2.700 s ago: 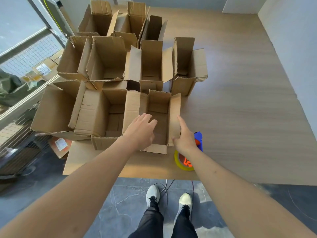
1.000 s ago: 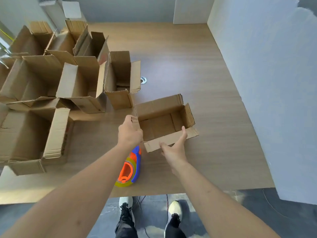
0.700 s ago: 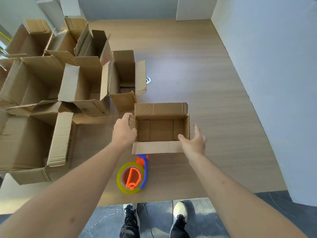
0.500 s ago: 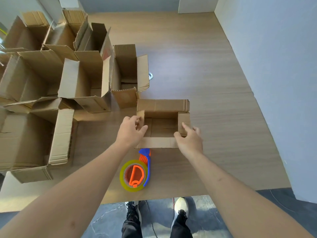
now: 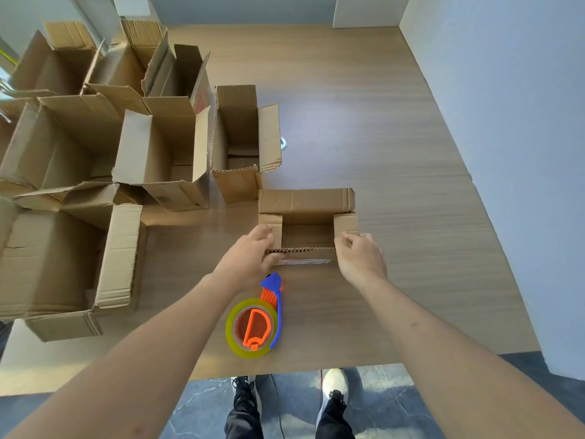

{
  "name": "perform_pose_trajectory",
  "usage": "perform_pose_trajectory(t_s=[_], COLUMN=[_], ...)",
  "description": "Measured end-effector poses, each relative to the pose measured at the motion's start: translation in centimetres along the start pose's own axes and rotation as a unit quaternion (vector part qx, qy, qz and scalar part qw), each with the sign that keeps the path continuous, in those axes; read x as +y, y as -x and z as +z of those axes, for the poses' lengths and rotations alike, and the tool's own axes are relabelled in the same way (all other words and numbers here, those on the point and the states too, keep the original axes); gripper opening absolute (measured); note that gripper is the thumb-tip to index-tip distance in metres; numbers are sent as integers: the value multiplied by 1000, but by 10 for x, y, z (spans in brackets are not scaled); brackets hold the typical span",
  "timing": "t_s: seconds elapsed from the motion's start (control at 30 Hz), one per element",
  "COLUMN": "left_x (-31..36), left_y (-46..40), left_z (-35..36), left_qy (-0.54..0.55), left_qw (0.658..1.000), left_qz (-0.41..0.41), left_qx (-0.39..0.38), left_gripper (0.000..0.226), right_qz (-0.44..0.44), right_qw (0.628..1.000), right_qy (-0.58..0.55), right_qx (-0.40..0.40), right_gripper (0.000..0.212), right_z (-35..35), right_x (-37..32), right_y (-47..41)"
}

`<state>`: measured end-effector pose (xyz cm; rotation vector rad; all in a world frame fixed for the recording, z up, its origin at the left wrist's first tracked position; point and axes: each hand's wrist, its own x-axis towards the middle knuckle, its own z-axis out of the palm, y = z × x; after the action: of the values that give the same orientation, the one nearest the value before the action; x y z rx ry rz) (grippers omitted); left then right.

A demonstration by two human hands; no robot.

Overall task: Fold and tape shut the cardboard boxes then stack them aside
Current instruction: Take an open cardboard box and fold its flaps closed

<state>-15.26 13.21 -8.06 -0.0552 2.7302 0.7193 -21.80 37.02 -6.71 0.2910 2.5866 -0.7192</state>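
Note:
A small cardboard box (image 5: 305, 204) sits on the wooden table in front of me, its top partly open. Both short end flaps are folded inward, the far long flap stands up, and the near long flap rises on edge toward me. My left hand (image 5: 250, 258) grips the box's near left corner with fingers curled over the left end flap. My right hand (image 5: 359, 258) grips the near right corner, fingers curled on the right end flap. A tape dispenser (image 5: 254, 321) in orange, blue and yellow lies on the table just near of the box, between my forearms.
Several open cardboard boxes (image 5: 158, 147) crowd the table's left half; the nearest one (image 5: 243, 144) stands just left-behind the small box. The wooden table (image 5: 395, 153) runs to a grey wall on the right. Its near edge is above my feet.
The box was pulled from the group, moved right and turned square to me. Both end flaps got folded inward and the near long flap has come up; my hands moved to its near corners.

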Motion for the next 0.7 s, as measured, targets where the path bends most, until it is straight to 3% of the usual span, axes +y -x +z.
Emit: perform_pose_trajectory(t_s=[0.1,0.2,0.43,0.7], left_x=[8,17,21,30], left_y=[-7,-13,-29,-41], left_z=[6,9,16,29], left_qy=[39,49,71,92], left_qw=[997,990,981,979], left_qz=[-34,-57,-63,-12], left_qx=[57,119,168,180], left_gripper=[40,41,47,44], right_qz=[13,4,-3,-63], right_qw=[1000,999,997,992], right_qy=[-18,-17,-60,-90], right_qx=[18,41,41,57], right_gripper=[37,29,91,138], right_z=[-6,-9,-6,-17], right_x=[2,10,17,-7], right_y=[-4,-12,-37,-75])
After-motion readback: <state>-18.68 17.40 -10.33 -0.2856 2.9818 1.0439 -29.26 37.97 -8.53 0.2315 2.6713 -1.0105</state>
